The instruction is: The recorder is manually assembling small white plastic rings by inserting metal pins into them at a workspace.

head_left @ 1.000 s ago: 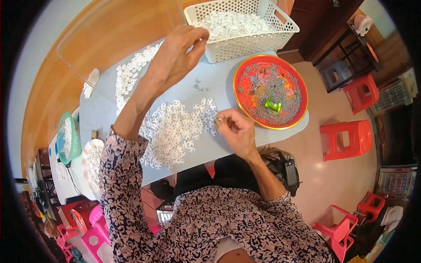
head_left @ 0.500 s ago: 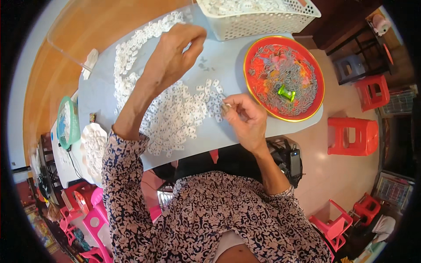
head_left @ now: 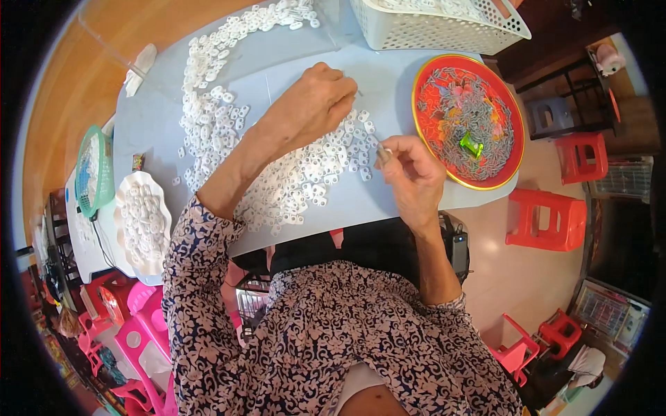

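Note:
My left hand (head_left: 316, 104) is held over the middle of the table with its fingers curled together. A few grey bits show by its fingertips; whether it grips one I cannot make out. My right hand (head_left: 415, 177) is closed, its thumb and forefinger pinching several small grey pins (head_left: 382, 154). Between and under the hands spread many small white plastic pieces (head_left: 305, 166), oval with dark holes. To the right of them lies a red round tray (head_left: 517, 142) with a gold rim, holding loose grey pins (head_left: 485, 104) and a shiny green packet (head_left: 471, 145).
A white perforated basket (head_left: 444, 33) full of white pieces stands at the far edge. More white pieces (head_left: 208, 62) line the table's far left. A scalloped dish (head_left: 125, 215) and a green basket (head_left: 107, 177) sit at left. Red stools (head_left: 548, 220) stand on the floor at right.
My left hand has come down and to the right, lower over the table. My right hand keeps its pinch on the pins beside the white pieces. The whole view has shifted slightly.

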### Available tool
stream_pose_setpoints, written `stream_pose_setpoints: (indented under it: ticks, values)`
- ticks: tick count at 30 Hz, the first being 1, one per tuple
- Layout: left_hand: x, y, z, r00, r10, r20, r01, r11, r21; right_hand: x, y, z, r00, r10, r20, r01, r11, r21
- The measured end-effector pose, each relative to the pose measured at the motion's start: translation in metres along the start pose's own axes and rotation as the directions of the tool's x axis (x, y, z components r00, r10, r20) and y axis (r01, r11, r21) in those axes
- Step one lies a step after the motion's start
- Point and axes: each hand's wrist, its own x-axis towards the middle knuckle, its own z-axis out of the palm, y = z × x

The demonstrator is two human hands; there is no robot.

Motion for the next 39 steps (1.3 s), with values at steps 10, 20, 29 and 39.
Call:
stream_pose_setpoints:
  ticks: [10, 20, 29, 39]
  values:
    - [0.015, -0.019, 0.015, 0.994, 0.036, -0.103, -0.027, 0.995, 0.093, 0.002, -0.001, -0.001, 1.000, 0.012, 0.009, -0.012, 1.000, -0.004]
    - [0.002, -0.011, 0.007, 0.994, -0.003, -0.110, 0.003, 1.000, 0.006, 0.001, -0.003, -0.005, 1.000, 0.002, 0.016, -0.002, 1.000, -0.011]
    - [0.008, 0.001, 0.014, 1.000, -0.010, -0.019, 0.012, 0.998, 0.068, -0.001, -0.004, -0.008, 1.000, 0.018, 0.016, -0.018, 1.000, 0.012]
    - [0.025, 0.000, 0.014, 1.000, 0.013, -0.015, -0.012, 0.997, 0.073, -0.001, -0.006, -0.010, 1.000, 0.014, 0.028, -0.013, 1.000, -0.014]
